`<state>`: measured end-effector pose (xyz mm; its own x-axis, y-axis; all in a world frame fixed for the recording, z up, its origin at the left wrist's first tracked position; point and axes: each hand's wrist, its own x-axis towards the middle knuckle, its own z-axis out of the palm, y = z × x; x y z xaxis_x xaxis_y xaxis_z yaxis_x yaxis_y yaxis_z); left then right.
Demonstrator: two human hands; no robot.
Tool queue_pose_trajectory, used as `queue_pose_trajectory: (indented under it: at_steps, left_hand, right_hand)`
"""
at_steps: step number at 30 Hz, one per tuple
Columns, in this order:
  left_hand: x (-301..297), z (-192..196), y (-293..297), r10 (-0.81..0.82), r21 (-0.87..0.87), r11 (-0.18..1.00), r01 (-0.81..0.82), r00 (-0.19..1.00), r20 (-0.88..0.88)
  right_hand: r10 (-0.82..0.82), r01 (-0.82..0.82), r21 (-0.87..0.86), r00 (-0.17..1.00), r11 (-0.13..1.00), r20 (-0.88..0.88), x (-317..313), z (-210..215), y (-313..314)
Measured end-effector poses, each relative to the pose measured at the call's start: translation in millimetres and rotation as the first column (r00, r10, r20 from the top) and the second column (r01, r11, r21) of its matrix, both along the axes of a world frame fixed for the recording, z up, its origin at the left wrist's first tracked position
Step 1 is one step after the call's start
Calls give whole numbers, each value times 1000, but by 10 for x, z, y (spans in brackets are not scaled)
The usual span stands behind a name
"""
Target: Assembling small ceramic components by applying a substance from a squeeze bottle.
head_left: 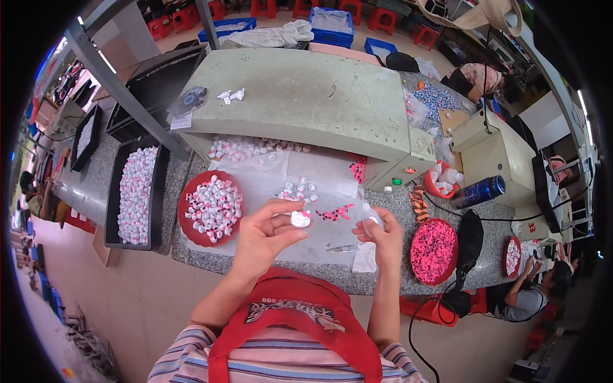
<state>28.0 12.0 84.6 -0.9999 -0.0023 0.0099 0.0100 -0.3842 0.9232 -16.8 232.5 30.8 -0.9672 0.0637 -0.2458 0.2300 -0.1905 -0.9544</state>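
Note:
Between thumb and fingers, my left hand [267, 231] pinches a small white piece with a pink spot [300, 219]. My right hand [385, 236] is closed round a whitish translucent object [368, 213], perhaps a small bottle; the fingers cover part of it. Several small pink-and-black pieces [334, 213] lie on the white sheet [281, 250] between my hands. Just beyond them sit several loose white pieces [299, 190]. Below my right hand are a folded white paper [364, 258] and what look like tweezers [341, 248].
A red bowl of white pieces [211, 208] stands left, beside a black tray of similar pieces [136, 195]. Right is a red bowl of pink pieces [434, 251], with a blue bottle [480, 191] behind it. A pale green cabinet [306, 96] spans the bench's back. Co-workers sit at the right.

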Motion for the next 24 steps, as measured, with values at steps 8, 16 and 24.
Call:
queue_pose_trajectory:
  at_steps: [8,16,24]
  left_hand:
    - [18,-84,62,-74,-65,995,77,996,53]
    - [-8,-144,98,-10,-27,1000,14,992,128]
    - [-39,-167,284,27,-119,992,-35,997,-71]
  right_hand:
    - [43,-4,862,999,507,-20,-446,-2284,281]
    - [239,18,939,965,345,-107,-513,-1753,190]
    - [254,-205,173,903,963,-347,207,521,-368]
